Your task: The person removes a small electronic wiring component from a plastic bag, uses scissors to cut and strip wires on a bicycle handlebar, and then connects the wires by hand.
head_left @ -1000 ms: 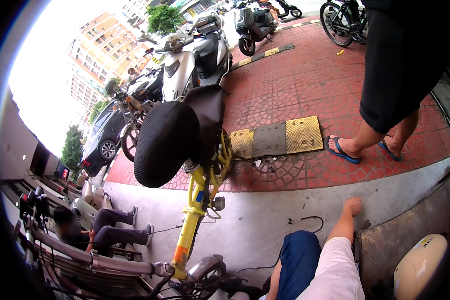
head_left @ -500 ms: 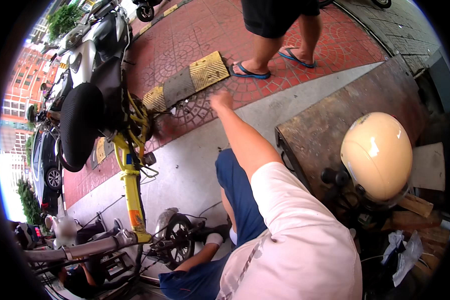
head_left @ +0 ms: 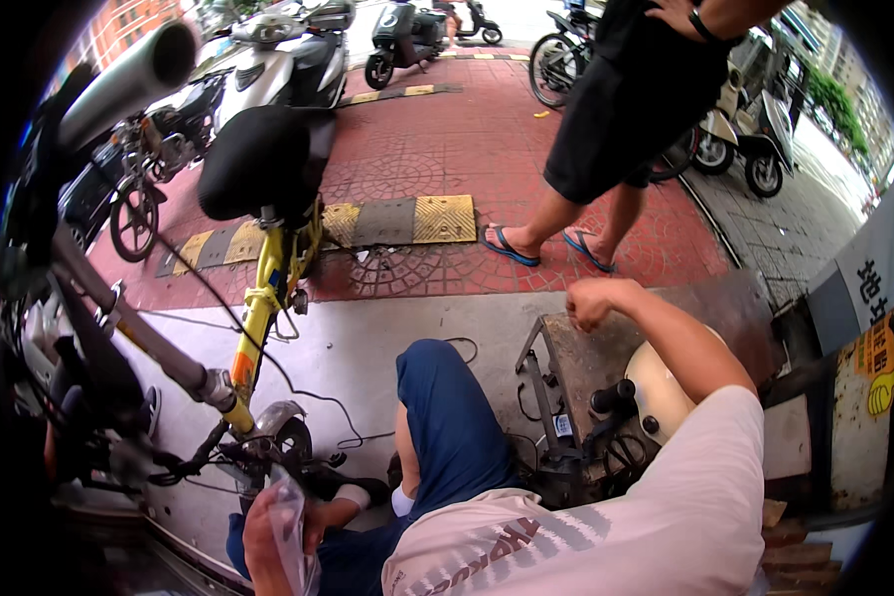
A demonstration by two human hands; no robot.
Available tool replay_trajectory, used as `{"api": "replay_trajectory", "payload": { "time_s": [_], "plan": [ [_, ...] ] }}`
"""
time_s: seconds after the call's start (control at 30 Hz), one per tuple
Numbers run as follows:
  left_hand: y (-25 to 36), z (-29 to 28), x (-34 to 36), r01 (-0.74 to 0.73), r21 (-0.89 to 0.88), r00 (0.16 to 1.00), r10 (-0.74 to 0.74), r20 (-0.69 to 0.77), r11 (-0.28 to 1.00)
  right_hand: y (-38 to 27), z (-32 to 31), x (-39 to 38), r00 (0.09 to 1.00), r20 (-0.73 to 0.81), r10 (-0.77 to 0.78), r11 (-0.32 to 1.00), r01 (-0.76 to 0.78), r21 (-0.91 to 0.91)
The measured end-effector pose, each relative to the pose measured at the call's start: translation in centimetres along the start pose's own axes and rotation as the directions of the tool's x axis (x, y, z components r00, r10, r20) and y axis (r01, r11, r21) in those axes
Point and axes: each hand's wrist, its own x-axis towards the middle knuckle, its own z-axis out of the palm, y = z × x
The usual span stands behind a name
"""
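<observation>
My right hand (head_left: pixel 596 301) is curled into a fist above the left edge of a worn metal-topped bench (head_left: pixel 730 298). What it holds, if anything, is hidden. Below my forearm a cream helmet (head_left: pixel 656 382) rests on the bench, partly covered by my arm. At the lower left my left hand (head_left: pixel 268 541) is closed on a clear plastic bag (head_left: pixel 288 526), whose contents I cannot make out. Beyond that hand stands a yellow bicycle frame (head_left: pixel 258 318) with a black saddle (head_left: pixel 258 164) and a small front wheel (head_left: pixel 293 437).
A person in black shorts (head_left: pixel 616 129) and blue flip-flops (head_left: pixel 512 248) stands ahead on red paving. A yellow-and-black ramp (head_left: pixel 445 219) lies along the paving edge. A black cable (head_left: pixel 343 412) trails across the grey floor. Parked scooters (head_left: pixel 402 45) line the back.
My view has swung round and tilted. My right fist, earlier stretched out over the floor, is now over the bench. My left hand with the plastic bag has come into view.
</observation>
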Motion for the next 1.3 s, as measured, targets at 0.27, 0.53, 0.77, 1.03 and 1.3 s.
{"api": "replay_trajectory", "payload": {
  "time_s": [0.27, 0.53, 0.77, 1.03, 1.3],
  "plan": [
    [0.9, 5.7, 7.5, 0.141, -0.103, 0.975, -0.12, 0.186, 0.985, 3.0, 7.1, -3.9, 0.969, 0.104, 0.224, 0.972, -0.23, 0.044],
    [-0.2, 3.8, 10.9, 0.094, -0.104, 0.995, -0.091, 0.036, 0.99, 3.0, 0.5, -1.0, 0.959, 0.076, 0.275, 0.931, -0.245, -0.272],
    [-2.5, 2.9, 12.3, 0.13, -0.11, 0.991, -0.131, -0.001, 0.985, -12.6, -18.0, 1.8, 0.811, -0.584, 0.0, 0.988, -0.092, -0.127],
    [-4.2, 0.2, 13.2, 0.105, -0.19, 0.993, -0.112, -0.026, 0.976, -23.7, -34.2, 4.5, 0.707, -0.7, 0.099, 0.995, -0.065, 0.075],
    [-6.5, -1.9, 15.3, 0.052, -0.21, 0.976, -0.095, -0.198, 0.976, -26.1, -34.8, 7.0, 0.814, -0.57, 0.112, 0.993, -0.069, 0.096]
  ]
}}
